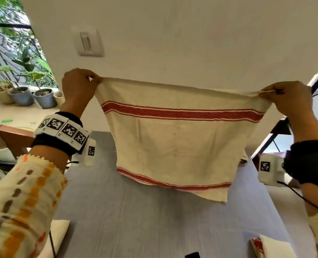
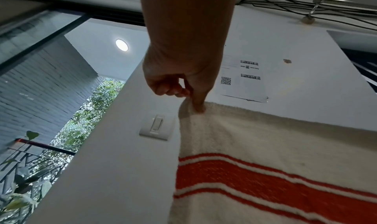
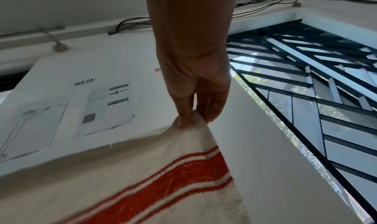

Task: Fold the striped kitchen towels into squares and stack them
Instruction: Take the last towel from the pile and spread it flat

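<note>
Above the grey counter (image 1: 135, 220), the striped towel (image 1: 175, 144) hangs spread in the air, its lower corner clear of the surface. The left hand (image 1: 78, 86) pinches one top corner between thumb and fingers; the right hand (image 1: 288, 97) pinches the other, fingers (image 3: 183, 117) curled over the hem. The top edge runs taut and level from hand to hand, parallel to the red stripes, with the rest of the cloth dropping below both hands toward the counter. Neither hand looks nearer the cloth's middle. The next fold likely turns on bringing these two corners together or lowering the towel flat. Folded cloths lie at the counter's near edge (image 1: 266, 244).
</note>
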